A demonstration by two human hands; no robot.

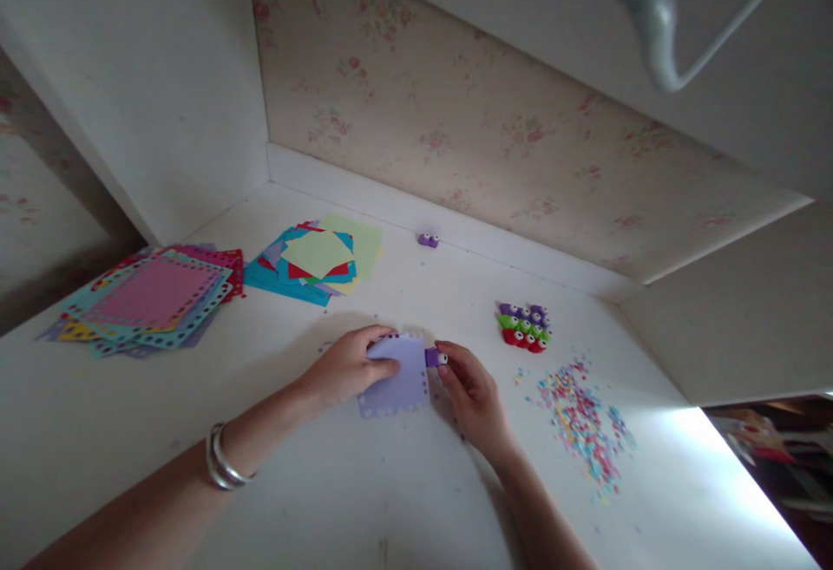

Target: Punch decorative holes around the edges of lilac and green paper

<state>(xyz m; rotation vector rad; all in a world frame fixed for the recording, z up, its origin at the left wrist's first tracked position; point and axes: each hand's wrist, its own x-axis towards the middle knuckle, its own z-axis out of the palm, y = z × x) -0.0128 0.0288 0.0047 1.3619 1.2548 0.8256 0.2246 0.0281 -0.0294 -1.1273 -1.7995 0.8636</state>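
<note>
A lavender sheet of paper (398, 383) with small holes punched along its edges is held above the white tabletop. My left hand (355, 366) grips its left side, thumb on top and fingers underneath. At the sheet's right edge sits a small purple craft punch (432, 358) with a white button. My right hand (474, 392) pinches this punch between thumb and fingers. The paper's right edge meets the punch, but whether it lies inside the slot is hard to make out.
Punched sheets (160, 292) lie piled at the left, beside a stack of plain coloured papers (318, 255). Several purple, green and red punches (524, 325) stand in rows at the right. Purple punches (428, 240) sit near the wall. Confetti (582, 418) is scattered at the right.
</note>
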